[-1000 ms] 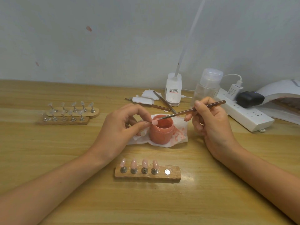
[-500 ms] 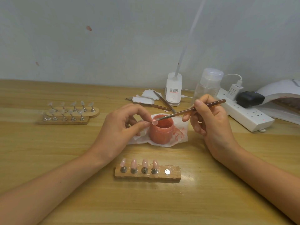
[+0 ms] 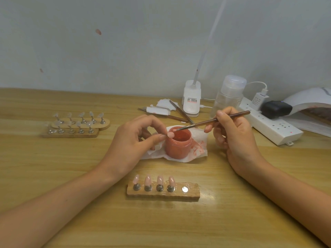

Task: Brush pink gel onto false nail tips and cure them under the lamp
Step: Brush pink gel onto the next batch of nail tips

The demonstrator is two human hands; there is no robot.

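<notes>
An open jar of pink gel [image 3: 178,144] stands on a stained white wipe [image 3: 198,149] mid-table. My left hand [image 3: 133,140] pinches a small nail tip [image 3: 170,134] at the jar's left rim. My right hand [image 3: 232,136] grips a thin brown brush [image 3: 211,121], whose bristles sit over the jar's far rim, close to the tip. In front lies a wooden holder [image 3: 163,193] with several pink-coated tips on metal stands and one bare magnet at its right end. The white curing lamp [image 3: 311,102] sits at the far right.
Two wooden holders with clear tips [image 3: 75,125] lie at the left. Behind the jar are tweezers and tools [image 3: 172,113], a white clip lamp base [image 3: 191,101], a clear pump bottle [image 3: 228,97] and a white power strip [image 3: 272,126] with chargers.
The brush tip has slid a little left and back over the jar toward the held nail tip. My left hand has barely moved.
</notes>
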